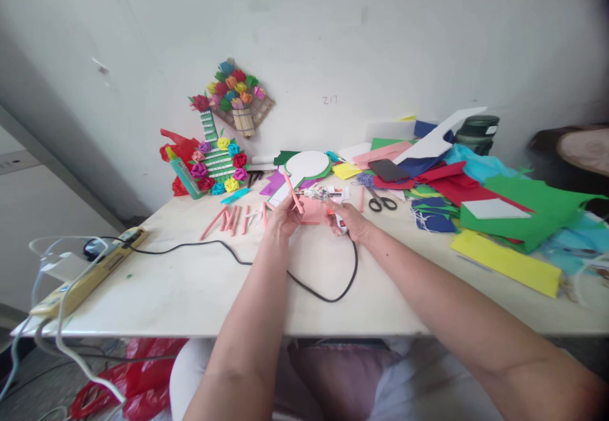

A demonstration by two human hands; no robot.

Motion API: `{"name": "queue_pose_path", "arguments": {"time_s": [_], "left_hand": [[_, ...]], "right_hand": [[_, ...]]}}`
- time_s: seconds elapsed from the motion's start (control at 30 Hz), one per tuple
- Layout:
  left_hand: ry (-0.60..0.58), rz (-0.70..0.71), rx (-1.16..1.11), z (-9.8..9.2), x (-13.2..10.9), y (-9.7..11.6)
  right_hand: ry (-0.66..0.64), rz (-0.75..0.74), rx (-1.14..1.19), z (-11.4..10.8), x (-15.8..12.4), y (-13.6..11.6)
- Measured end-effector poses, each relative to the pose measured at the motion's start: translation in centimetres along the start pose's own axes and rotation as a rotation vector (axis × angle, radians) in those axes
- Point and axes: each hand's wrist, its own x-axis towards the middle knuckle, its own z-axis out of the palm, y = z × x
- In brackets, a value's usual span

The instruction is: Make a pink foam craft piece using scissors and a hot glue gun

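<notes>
My left hand [287, 217] is closed on a thin pink paper roll [293, 193], held upright and tilted. My right hand [349, 219] grips a white hot glue gun [340, 222], its nozzle pointing left toward the roll. From the gun's handle a black cord [354, 269] loops over the table to the left. Beneath the hands lies a pink paper sheet [313, 210]. Several more pink rolls [233, 220] rest left of my left hand. Behind the hands is a round white cutout [307, 164] with a green border and a stem.
Black-handled scissors [382, 204] lie right of my hands, beside a phone [389, 170] on piled coloured sheets [518, 202]. A green glue bottle [185, 174] and a flower-decorated guitar shape [221, 161] stand at the back left. A power strip [90, 275] sits on the left edge.
</notes>
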Motion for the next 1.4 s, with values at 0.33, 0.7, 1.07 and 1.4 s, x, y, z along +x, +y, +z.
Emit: {"name": "queue_pose_path", "arguments": {"time_s": [0.33,0.7,1.07,1.4], "left_hand": [[0.002,-0.005,-0.024,0.16,-0.26,0.02],[0.002,0.002,-0.048,-0.12,-0.02,0.23],[0.063,0.049,-0.090,0.29,-0.46,0.46],[0.106,0.105,-0.116,0.33,-0.40,0.90]], "right_hand": [[-0.058,0.027,0.021,-0.41,0.40,0.56],[-0.152,0.068,0.009,-0.52,0.22,0.66],[-0.210,0.125,0.020,-0.56,-0.02,0.55],[-0.265,0.176,0.026,-0.88,0.23,0.78]]}}
